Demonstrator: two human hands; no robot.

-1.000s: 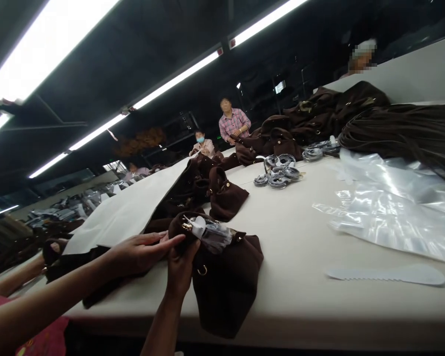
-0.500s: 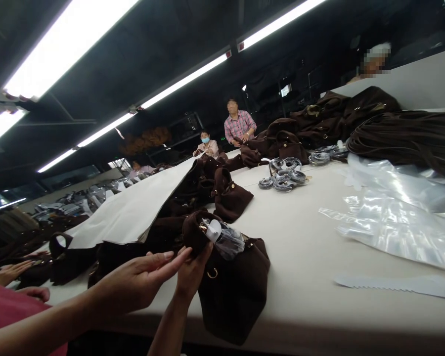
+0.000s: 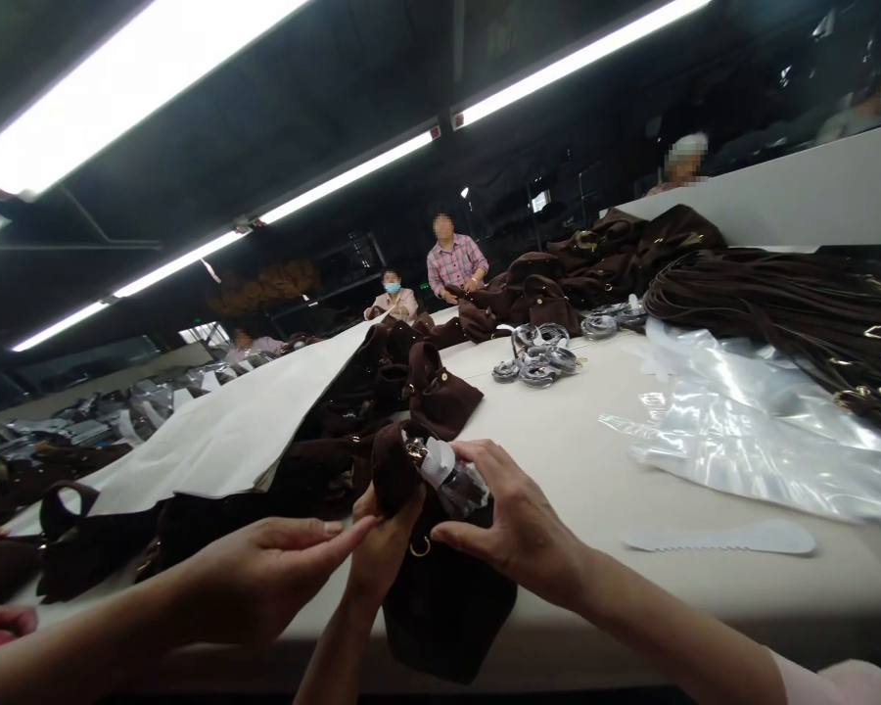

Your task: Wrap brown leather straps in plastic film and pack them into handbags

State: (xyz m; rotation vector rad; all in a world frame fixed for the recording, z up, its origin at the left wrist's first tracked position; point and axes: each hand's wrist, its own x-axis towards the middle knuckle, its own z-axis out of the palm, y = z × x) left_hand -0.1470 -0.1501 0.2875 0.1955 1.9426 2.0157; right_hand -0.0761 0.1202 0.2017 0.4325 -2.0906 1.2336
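Observation:
My left hand (image 3: 388, 548) is closed around the handle (image 3: 396, 468) of a dark brown handbag (image 3: 447, 607) at the table's near edge. The bag tilts and its body hangs low, with a gold ring on its side. At its opening sits a plastic-wrapped dark bundle (image 3: 464, 493) with a white tab and gold metal. My right hand (image 3: 521, 519) reaches in from the right, thumb and fingers spread around the bundle, thumb by the bag; I cannot tell how firmly it touches. Another person's hand (image 3: 264, 568) stretches in from the left, fingertips close to my left hand.
More brown bags (image 3: 440, 392) line the middle, partly beneath a white sheet (image 3: 220, 431). Plastic-wrapped coils (image 3: 535, 354), clear plastic bags (image 3: 741, 431), dark straps (image 3: 764, 294) and a white notched strip (image 3: 719, 538) lie rightward. Co-workers (image 3: 456, 264) stand beyond.
My right hand has come into view from the right and is at the bag's opening. The view has shifted so the background lies further left. My left hand still holds the handle.

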